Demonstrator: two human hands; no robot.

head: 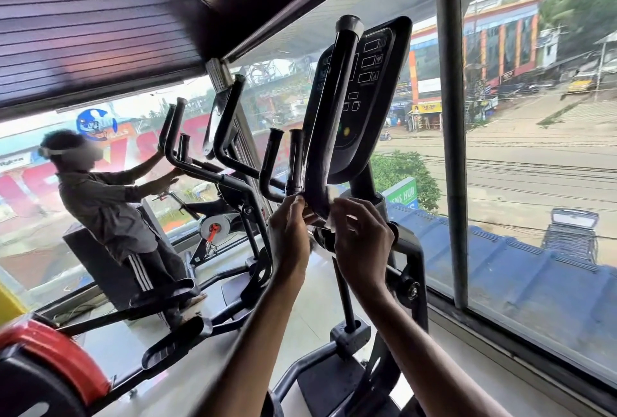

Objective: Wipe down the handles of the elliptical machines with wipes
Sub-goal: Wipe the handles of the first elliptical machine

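Observation:
The long black handle (329,116) of the near elliptical rises in front of its console (365,82). A white wipe (330,219) is wrapped round the handle's lower bend. My left hand (288,236) pinches the wipe's left side against the bend. My right hand (362,243) pinches the wipe's right end, fingers curled. Two short black grips (295,159) stand just left of the handle. Most of the wipe is hidden behind my fingers.
A second elliptical (230,149) stands to the left, where another person (110,202) has both hands on its handles. Foot pedals (173,346) reach toward me low down. A large window (534,182) with a metal post (454,149) closes the right side. Red-and-black equipment (50,366) sits bottom left.

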